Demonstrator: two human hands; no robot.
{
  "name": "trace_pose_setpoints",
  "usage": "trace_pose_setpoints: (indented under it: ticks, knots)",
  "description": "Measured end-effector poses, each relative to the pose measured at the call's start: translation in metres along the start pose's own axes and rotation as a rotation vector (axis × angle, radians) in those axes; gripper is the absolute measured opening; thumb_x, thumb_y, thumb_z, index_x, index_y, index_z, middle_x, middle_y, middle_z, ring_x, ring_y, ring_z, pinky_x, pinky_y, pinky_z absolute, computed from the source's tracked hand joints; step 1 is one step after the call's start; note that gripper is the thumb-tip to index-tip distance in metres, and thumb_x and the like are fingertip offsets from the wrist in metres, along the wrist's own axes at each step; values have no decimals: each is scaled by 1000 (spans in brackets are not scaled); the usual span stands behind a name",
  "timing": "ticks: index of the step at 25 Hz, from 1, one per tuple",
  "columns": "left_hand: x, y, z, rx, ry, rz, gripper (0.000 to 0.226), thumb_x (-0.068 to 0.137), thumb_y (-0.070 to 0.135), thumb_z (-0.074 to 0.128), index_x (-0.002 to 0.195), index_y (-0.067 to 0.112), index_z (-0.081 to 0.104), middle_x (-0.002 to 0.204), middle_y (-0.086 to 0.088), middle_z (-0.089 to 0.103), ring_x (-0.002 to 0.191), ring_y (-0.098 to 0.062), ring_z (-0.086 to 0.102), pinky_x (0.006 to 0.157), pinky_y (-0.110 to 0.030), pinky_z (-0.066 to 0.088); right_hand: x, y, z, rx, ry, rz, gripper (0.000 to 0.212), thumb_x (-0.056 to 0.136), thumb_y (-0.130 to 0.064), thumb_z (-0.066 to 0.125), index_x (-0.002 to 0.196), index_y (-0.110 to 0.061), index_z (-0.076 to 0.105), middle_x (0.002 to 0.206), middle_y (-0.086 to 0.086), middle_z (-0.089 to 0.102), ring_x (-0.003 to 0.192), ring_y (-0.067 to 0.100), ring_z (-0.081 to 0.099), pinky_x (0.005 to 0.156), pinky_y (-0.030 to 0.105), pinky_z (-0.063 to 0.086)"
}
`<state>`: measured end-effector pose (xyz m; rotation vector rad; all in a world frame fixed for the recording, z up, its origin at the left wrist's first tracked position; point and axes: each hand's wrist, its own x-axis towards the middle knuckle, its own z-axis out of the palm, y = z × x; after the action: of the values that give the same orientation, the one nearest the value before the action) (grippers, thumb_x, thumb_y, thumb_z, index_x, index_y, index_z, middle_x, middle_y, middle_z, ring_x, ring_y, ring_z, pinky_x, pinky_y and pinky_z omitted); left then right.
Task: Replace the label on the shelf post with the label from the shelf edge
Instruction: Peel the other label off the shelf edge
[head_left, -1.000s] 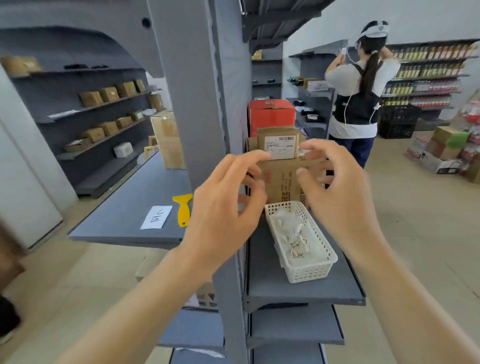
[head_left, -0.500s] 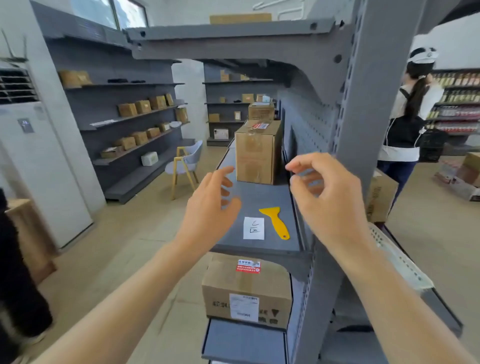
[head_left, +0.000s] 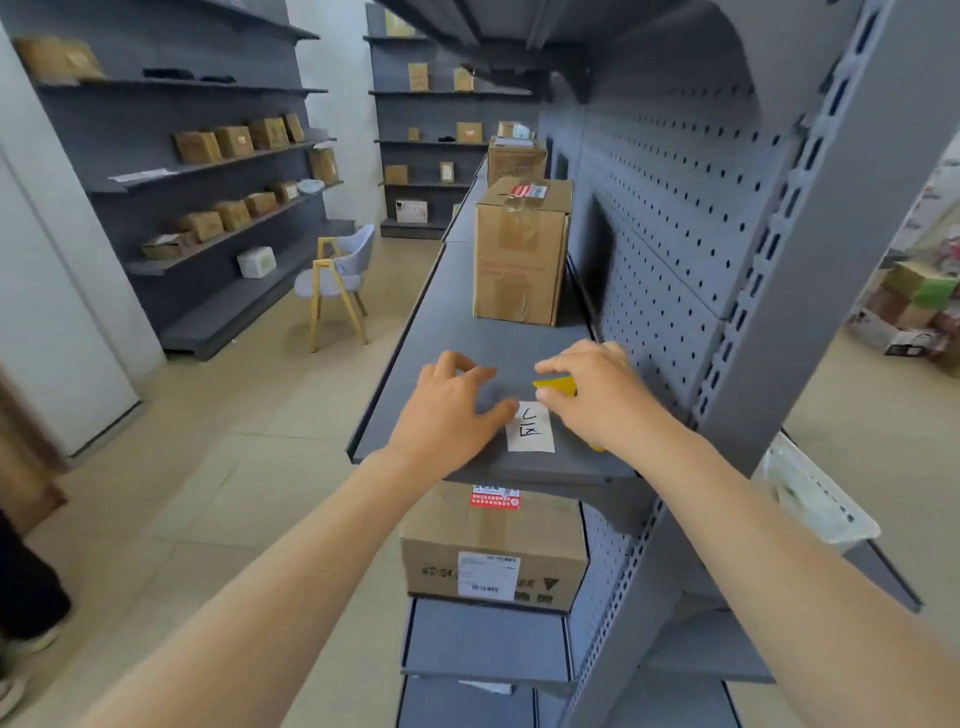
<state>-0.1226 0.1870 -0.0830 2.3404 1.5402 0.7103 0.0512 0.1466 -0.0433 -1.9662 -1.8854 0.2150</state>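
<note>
Both your hands are down on the grey metal shelf (head_left: 457, 332) at the white paper label (head_left: 530, 427), which lies flat near the front edge with handwritten black marks. Left hand (head_left: 449, 410) has fingers spread, thumb tip touching the label's left edge, probably to pin it or start a corner. Right hand (head_left: 597, 397) is curled over the yellow plastic scraper (head_left: 557, 385), fingertips at the label's top edge; can't tell if it actually grips the scraper. Shelf post (head_left: 810, 291) is slotted grey steel, its label not visible
</note>
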Motion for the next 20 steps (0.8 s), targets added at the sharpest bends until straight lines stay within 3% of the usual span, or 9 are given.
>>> trace_pose_setpoints:
  ticks: [5, 8, 13, 16, 18, 20]
  knots:
    - [14, -7, 12, 171, -77, 5, 70, 90, 67, 52, 151, 38, 35, 154, -6, 28, 140, -34, 33, 111, -47, 33, 11, 15, 20, -191, -166, 39, 58, 98, -55, 52, 152, -34, 46, 157, 2, 37, 147, 31, 17, 117, 43, 26]
    - [18, -7, 13, 214, -107, 35, 54, 90, 68, 51, 139, 46, 50, 153, -2, 33, 142, -32, 30, 111, -49, 30, 15, 19, 20, -193, -182, 41, 58, 97, -58, 50, 151, -37, 46, 161, 1, 32, 149, 32, 12, 119, 44, 22]
    - [27, 1, 9, 147, -162, 17, 37, 88, 57, 63, 119, 37, 60, 145, 2, 45, 142, -29, 28, 109, -48, 29, 17, 18, 19, -180, -190, 14, 50, 96, -57, 55, 143, -39, 54, 158, 2, 35, 148, 33, 13, 118, 45, 22]
    - [30, 6, 4, 0, -191, -13, 30, 86, 44, 73, 108, 34, 56, 133, 3, 57, 135, -25, 37, 105, -46, 39, 15, 16, 17, -174, -164, 0, 47, 94, -55, 59, 138, -36, 60, 150, 0, 45, 143, 31, 22, 113, 43, 29]
    - [29, 6, 0, -209, -193, -22, 25, 88, 31, 75, 104, 31, 55, 115, 3, 67, 119, -20, 56, 93, -41, 54, 12, 14, 13, -65, -84, -16, 35, 95, -47, 63, 125, -29, 68, 134, 0, 60, 134, 28, 37, 104, 40, 37]
    - [26, 6, -6, -427, -174, -54, 22, 91, 24, 72, 108, 27, 59, 101, 1, 72, 104, -16, 69, 83, -34, 61, 8, 10, 6, 109, -30, -8, 20, 97, -37, 64, 110, -27, 74, 113, -2, 72, 118, 24, 57, 89, 36, 46]
